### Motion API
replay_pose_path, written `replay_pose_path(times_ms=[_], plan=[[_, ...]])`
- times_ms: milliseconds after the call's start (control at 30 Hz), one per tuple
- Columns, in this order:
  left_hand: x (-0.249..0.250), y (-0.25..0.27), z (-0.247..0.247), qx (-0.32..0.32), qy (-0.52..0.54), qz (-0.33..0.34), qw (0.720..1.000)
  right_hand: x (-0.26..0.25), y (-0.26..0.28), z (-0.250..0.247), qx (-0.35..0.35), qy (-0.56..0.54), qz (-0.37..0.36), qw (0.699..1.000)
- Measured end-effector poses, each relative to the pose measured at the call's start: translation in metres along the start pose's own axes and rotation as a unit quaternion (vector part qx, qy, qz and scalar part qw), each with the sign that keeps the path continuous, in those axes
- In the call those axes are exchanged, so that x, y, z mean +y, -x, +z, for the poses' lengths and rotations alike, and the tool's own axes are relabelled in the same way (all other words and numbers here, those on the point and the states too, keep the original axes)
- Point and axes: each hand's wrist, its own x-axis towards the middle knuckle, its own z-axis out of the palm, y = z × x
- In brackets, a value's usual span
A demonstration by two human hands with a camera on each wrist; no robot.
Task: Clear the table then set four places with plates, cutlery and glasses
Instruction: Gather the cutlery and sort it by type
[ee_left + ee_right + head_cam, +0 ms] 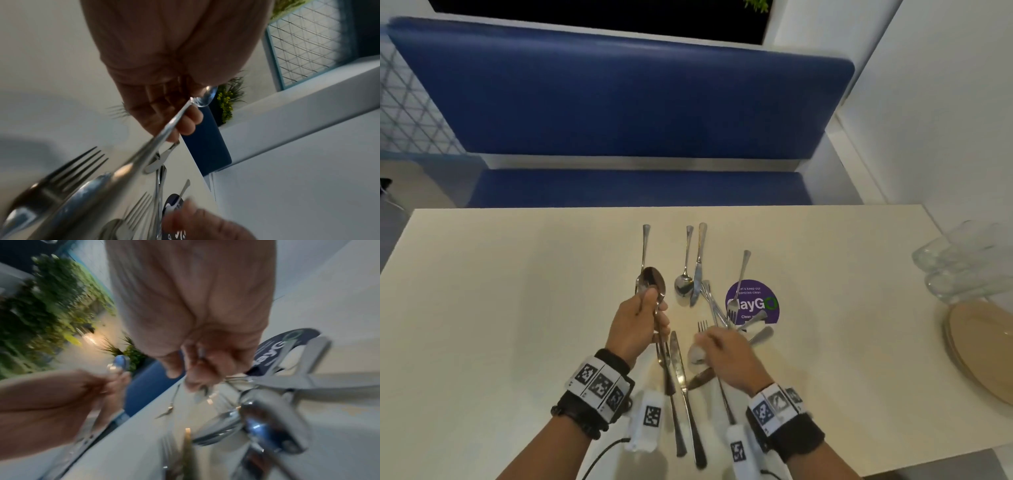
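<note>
1. Cream table (517, 308) stands before a blue padded bench (619, 102); white wall at right.
2. Purple round sticker (751, 305) on table reads "ClayGo", partly covered by loose cutlery (698, 263).
3. Left hand (635, 325) grips a spoon (654, 282), bowl up.
4. Right hand (726, 356), blurred, has fingers curled round a fork (703, 327).
5. Plates (979, 349) and glasses (955, 260) sit at the right edge.

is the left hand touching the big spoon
Touching. The left wrist view shows the left hand with fingers curled round the spoon, its handle running out of the grip. The head view shows the bowl sticking up above that fist.
</note>
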Motion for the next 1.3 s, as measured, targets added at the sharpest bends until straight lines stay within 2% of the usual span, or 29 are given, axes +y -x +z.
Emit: replay_pose_path(times_ms=[67, 100, 267, 400, 500, 567, 633, 700, 767, 867, 967, 1033, 1100, 1167, 1233, 1300], plan=[[-0.004, 0.003, -0.005, 0.013, 0.013, -0.026, 0.999, 0.019, -0.014, -0.015, 0.075, 0.053, 0.075, 0.993], [-0.005, 0.005, -0.007, 0.019, 0.016, -0.036, 0.999, 0.024, -0.022, -0.018, 0.088, 0.101, 0.105, 0.985], [-0.010, 0.017, -0.013, 0.039, 0.014, -0.056, 0.998, 0.035, -0.049, 0.004, 0.074, 0.202, 0.170, 0.962], [-0.009, 0.022, -0.021, 0.004, 0.021, -0.066, 0.998, 0.031, -0.049, 0.003, 0.091, 0.180, 0.178, 0.963], [-0.009, 0.022, -0.025, -0.017, 0.029, -0.078, 0.996, 0.018, -0.026, -0.021, 0.125, 0.109, 0.117, 0.979], [-0.010, 0.021, -0.024, -0.036, 0.048, -0.093, 0.994, 0.004, -0.002, -0.036, 0.153, -0.011, 0.069, 0.986], [-0.011, 0.021, -0.018, -0.055, 0.072, -0.112, 0.990, -0.012, 0.019, -0.046, 0.134, -0.187, 0.041, 0.972], [-0.011, 0.020, -0.010, -0.065, 0.100, -0.136, 0.984, -0.028, 0.033, -0.048, 0.110, -0.304, 0.008, 0.946], [-0.010, 0.018, -0.003, -0.076, 0.146, -0.160, 0.973, -0.041, 0.037, -0.042, 0.118, -0.335, -0.042, 0.934], [-0.006, 0.015, 0.002, -0.106, 0.251, -0.189, 0.943, -0.048, 0.039, -0.023, 0.140, -0.247, -0.148, 0.947], [0.001, 0.014, 0.004, -0.157, 0.281, -0.159, 0.933, -0.049, 0.043, -0.004, 0.105, -0.166, -0.206, 0.959], [0.003, 0.016, 0.003, -0.175, 0.240, -0.126, 0.947, -0.047, 0.045, 0.002, 0.081, -0.172, -0.202, 0.961], [0.002, 0.018, 0.000, -0.162, 0.199, -0.095, 0.962, -0.046, 0.047, 0.002, 0.066, -0.175, -0.189, 0.964], [0.003, 0.018, -0.005, -0.144, 0.171, -0.066, 0.972, -0.044, 0.049, -0.002, 0.028, -0.228, -0.135, 0.964], [0.005, 0.019, -0.012, -0.124, 0.117, -0.016, 0.985, -0.047, 0.054, -0.007, -0.041, -0.314, -0.053, 0.947], [0.006, 0.019, -0.016, -0.094, 0.048, 0.040, 0.994, -0.049, 0.057, -0.007, -0.094, -0.290, -0.023, 0.952]])
